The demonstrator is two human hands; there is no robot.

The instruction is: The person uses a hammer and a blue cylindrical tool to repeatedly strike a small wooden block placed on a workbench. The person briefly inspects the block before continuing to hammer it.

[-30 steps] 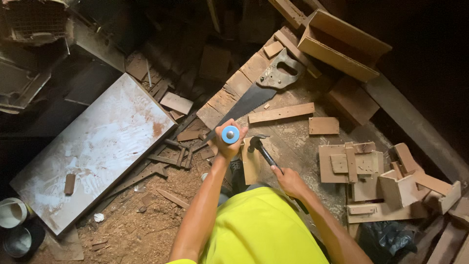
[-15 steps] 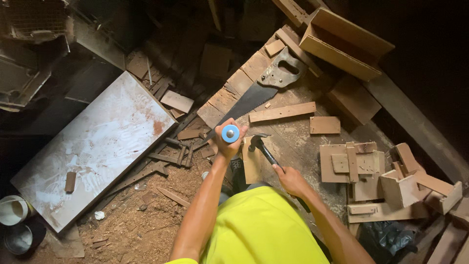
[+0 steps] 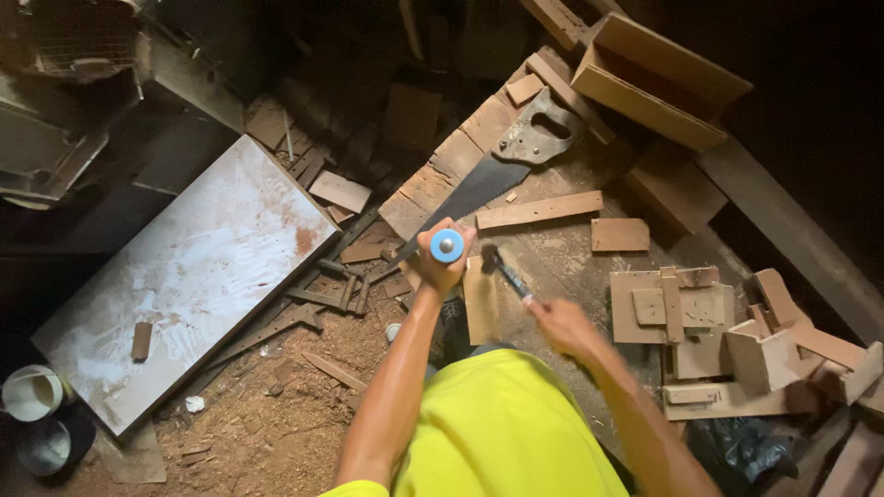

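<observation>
While the left hand (image 3: 442,262) wraps its fingers tight around a tool with a round blue-capped handle (image 3: 447,245), that cap faces straight up at the camera and the tool's working end is hidden below the fist. It stands upright over a pale wooden piece (image 3: 481,302) on the workbench, right at the near edge of the boards. Just beside it, the right hand (image 3: 562,324) has its fingers closed on the dark handle of a hammer (image 3: 502,267), and the hammer's head sits level with the blue cap, a touch to its right; whether the two are touching, I cannot tell, the hand is blurred.

Behind the fist lies a handsaw (image 3: 497,175), its dark blade running diagonally away to a grey handle. To the right of the blade rests a long wooden strip (image 3: 539,210), and near that a small square block (image 3: 619,235). Further right, a cluster of cut wooden offcuts (image 3: 700,322) is stacked together. At the far corner sits an open wooden box (image 3: 658,78).

Off to the left, a big whitish board (image 3: 193,276) lies slanted on the floor, with sawdust (image 3: 276,433) spread beside it and two small tubs (image 3: 37,414) at the lower left edge. The person's yellow shirt (image 3: 506,433) fills the bottom.
</observation>
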